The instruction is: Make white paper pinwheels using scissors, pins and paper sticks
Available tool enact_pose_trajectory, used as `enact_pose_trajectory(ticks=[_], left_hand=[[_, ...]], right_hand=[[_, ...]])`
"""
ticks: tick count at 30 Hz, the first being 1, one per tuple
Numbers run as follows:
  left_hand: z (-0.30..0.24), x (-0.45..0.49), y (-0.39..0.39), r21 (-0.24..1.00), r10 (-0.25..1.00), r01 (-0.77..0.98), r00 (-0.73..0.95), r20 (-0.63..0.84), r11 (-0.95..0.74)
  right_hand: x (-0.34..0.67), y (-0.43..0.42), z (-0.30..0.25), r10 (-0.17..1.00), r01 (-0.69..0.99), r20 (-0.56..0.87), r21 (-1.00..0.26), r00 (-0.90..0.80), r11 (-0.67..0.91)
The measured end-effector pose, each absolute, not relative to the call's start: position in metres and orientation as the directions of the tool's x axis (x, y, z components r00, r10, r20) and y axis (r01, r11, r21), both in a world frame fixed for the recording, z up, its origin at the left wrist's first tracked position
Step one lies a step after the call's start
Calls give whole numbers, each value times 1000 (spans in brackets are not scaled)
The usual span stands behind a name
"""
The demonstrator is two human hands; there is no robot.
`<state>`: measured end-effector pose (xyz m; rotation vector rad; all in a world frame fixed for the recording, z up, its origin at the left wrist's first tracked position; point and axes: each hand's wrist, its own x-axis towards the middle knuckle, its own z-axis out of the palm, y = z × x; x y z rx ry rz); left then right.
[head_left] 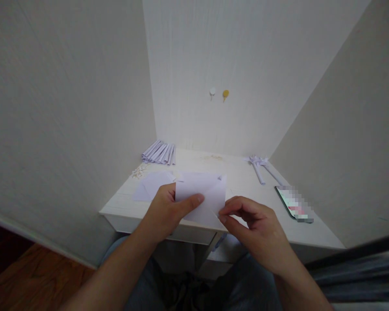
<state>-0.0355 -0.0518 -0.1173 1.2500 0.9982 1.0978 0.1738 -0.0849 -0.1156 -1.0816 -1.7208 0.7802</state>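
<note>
A white sheet of paper point(201, 185) is held up over the front edge of the white desk. My left hand point(173, 207) grips it from the left, thumb lying across its face and fingers hidden behind. At the sheet's lower right corner, my right hand point(249, 220) pinches the paper edge between thumb and index finger. A diagonal line, a fold or an edge, runs across the sheet towards that pinch. More flat white paper point(149, 185) lies on the desk just left of the held sheet.
Rolled paper tubes point(160, 152) are piled at the back left, with small scraps point(138, 172) in front. Paper rolls with a folded top point(259, 169) lie at the back right. A phone point(294, 204) rests on the right. Two hooks point(226, 93) hang on the wall. Walls enclose the desk point(240, 170).
</note>
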Motion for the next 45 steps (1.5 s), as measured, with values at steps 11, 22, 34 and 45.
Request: enact_pose_trajectory(ticks=[11,22,34,45], left_hand=[[-116,-37,-50,996,979,-88,199,32,-15],[-119,-34,-45,997,982,-77,187,38,-24],[-121,-28,-44,992,986,-120,159,47,-28],[-129,-22,-39,988,993,-154,113,38,-20]], right_hand=[[172,-82,-115,918,306,353,-867,-181,394],[173,-83,-122,931,194,338,-913,-137,360],[177,-82,-120,915,200,357,-898,-189,392],[177,-75,-126,924,180,352,-909,-147,375]])
